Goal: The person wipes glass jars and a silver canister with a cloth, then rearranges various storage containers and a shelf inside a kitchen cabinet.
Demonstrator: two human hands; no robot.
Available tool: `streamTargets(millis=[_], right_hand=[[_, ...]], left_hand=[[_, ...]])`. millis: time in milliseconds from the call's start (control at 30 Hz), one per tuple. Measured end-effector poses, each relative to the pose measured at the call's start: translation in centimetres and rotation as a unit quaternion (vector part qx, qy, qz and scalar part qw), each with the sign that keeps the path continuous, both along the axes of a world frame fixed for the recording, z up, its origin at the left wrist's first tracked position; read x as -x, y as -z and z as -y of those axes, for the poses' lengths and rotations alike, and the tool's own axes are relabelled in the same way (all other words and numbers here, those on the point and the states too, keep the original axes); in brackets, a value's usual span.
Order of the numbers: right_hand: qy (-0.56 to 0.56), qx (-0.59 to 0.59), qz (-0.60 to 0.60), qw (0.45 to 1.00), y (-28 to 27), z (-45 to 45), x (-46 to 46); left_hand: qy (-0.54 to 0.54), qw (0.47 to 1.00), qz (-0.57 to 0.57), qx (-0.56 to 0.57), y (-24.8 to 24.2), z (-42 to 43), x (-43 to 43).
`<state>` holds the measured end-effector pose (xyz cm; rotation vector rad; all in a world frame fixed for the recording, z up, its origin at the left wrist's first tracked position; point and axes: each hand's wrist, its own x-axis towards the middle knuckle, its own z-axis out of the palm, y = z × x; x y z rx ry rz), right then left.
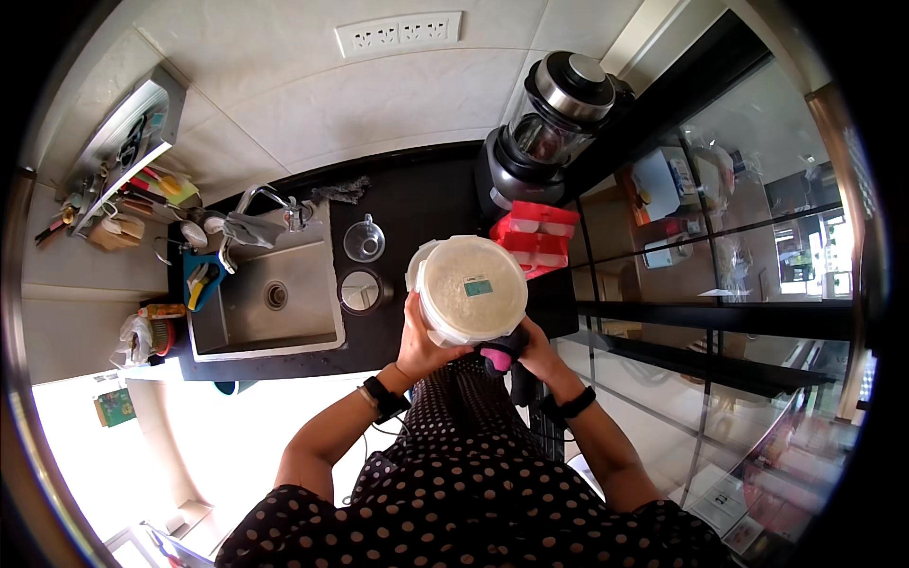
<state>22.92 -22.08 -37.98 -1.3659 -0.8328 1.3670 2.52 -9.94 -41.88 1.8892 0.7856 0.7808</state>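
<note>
A round, translucent plastic container [474, 291] with a clipped lid is held up before me, above the counter's front edge. Pale contents show through the lid, which bears a small green and white label. A second pale container rim [415, 264] peeks out behind its left side. My left hand [425, 344] grips the container's lower left side, thumb along the bottom. At its lower right, my right hand [543, 355] is closed around a black and pink cloth-like item [501, 355] that presses against the container. The right fingertips are partly hidden.
A glass mug [364, 240] and a dark round vessel [362, 292] stand beside the steel sink [259, 305]. A red and white bag [536, 238] sits in front of a blender [543, 128]. Utensils hang left; glass panels [710, 255] line the right.
</note>
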Motion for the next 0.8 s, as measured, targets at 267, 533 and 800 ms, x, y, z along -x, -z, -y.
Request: streamTargets(millis=[267, 533, 800], right_hand=[[-0.006, -0.030, 0.048, 0.998, 3.3, -3.4, -1.0], [-0.026, -0.033, 0.151, 0.988, 6.7, -4.4, -0.7], [-0.073, -0.044, 0.208, 0.974, 7.9, -5.0, -1.6]], left_hand=[[-0.024, 0.999, 0.010, -0.020, 2.4, -2.8, -1.4], [-0.026, 0.994, -0.045, -0.098, 6.5, -3.3, -1.1], [-0.023, 0.993, -0.058, -0.105, 8.0, -3.9, -1.4]])
